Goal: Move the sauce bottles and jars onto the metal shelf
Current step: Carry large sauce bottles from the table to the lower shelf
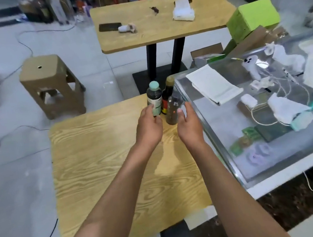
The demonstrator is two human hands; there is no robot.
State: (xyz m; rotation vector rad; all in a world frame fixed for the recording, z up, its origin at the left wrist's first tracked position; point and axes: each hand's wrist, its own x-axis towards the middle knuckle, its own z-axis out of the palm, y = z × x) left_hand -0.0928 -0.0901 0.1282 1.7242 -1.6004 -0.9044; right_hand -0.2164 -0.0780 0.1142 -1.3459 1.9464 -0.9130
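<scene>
Three sauce bottles stand together at the far right corner of the near wooden table (pixel 101 164). The teal-capped dark bottle (pixel 154 96) has a pale label. Behind it is a dark bottle with a brown cap (pixel 168 91) and a red-yellow label. In front stands a clear bottle with dark contents (pixel 173 112). My left hand (pixel 148 127) reaches to the teal-capped bottle, fingertips against its label, fingers apart. My right hand (pixel 189 124) is spread just right of the clear bottle, thumb at its side. All the bottles rest on the table. The metal-framed shelf (pixel 203 124) adjoins the table on the right.
The metal surface carries papers (pixel 213 85), white cables, chargers and tissue packs (pixel 287 111). A brown stool (pixel 50 84) stands on the floor at left. A second wooden table (pixel 156 21) lies beyond, with a phone on it. A green box (pixel 252 17) sits at the right.
</scene>
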